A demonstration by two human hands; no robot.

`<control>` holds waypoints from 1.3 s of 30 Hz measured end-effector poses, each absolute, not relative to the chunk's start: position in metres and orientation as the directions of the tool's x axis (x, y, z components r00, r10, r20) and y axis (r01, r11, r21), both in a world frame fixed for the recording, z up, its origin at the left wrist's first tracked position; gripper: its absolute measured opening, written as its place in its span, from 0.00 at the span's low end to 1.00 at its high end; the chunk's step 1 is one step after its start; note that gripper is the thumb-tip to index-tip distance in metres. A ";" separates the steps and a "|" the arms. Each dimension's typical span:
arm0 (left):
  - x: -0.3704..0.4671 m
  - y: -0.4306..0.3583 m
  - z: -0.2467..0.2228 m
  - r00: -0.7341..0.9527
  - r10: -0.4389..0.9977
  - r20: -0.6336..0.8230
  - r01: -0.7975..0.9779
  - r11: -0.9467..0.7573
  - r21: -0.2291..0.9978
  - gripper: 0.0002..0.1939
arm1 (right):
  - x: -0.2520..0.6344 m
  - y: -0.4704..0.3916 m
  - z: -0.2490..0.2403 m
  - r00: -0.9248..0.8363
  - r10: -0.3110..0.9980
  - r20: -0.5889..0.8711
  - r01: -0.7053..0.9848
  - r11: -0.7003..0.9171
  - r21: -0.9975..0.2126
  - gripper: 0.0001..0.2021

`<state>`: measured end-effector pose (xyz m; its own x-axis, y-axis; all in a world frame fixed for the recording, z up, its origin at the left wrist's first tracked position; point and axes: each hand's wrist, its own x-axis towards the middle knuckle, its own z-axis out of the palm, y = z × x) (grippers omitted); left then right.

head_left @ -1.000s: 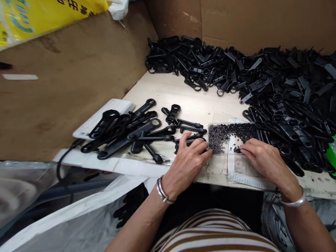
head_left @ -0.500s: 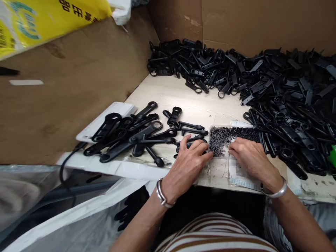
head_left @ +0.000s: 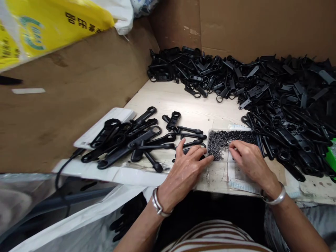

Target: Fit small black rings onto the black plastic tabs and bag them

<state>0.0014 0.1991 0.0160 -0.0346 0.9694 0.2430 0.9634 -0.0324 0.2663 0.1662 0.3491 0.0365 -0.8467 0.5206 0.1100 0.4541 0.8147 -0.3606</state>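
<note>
My right hand (head_left: 250,159) is over the shallow clear tray (head_left: 226,154), thumb and forefinger pinched together at its contents. Whatever the fingertips hold is hidden. Tiny dark pieces (head_left: 216,141), too small to name, fill much of the tray. My left hand (head_left: 187,169) lies at the tray's left side with fingers spread, its thumb near the tray's corner. Under and just beyond its fingers are several black plastic handle-like parts (head_left: 193,135) with ringed ends.
More black handle-like parts (head_left: 141,140) lie at left, partly over a white flat box (head_left: 97,126) with a cable (head_left: 59,178). A large heap of black parts (head_left: 262,80) runs along the back and right. Cardboard walls (head_left: 262,28) stand behind.
The view has tilted slightly, so everything sits a little lower. My right hand stays pinched at the tray, and my left hand stays spread beside it.
</note>
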 end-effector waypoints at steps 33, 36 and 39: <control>-0.019 0.175 0.032 -0.211 0.945 0.251 0.960 0.152 0.237 0.06 | 0.183 0.352 0.021 -0.889 0.376 0.261 0.345 0.926 -0.155 0.10; -0.015 0.180 0.031 -0.191 0.950 0.247 0.965 0.134 0.227 0.05 | 0.202 0.347 0.022 -0.880 0.384 0.282 0.368 0.923 -0.110 0.09; -0.014 0.185 0.028 -0.163 0.960 0.228 0.973 0.117 0.200 0.05 | 0.218 0.340 0.020 -0.877 0.383 0.290 0.379 0.923 -0.073 0.10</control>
<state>-0.0144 0.1851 0.0276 -0.1626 0.9600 0.2278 0.9727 0.1172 0.2004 0.2183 0.3402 0.0201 -0.8769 0.3833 0.2900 0.3790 0.9225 -0.0733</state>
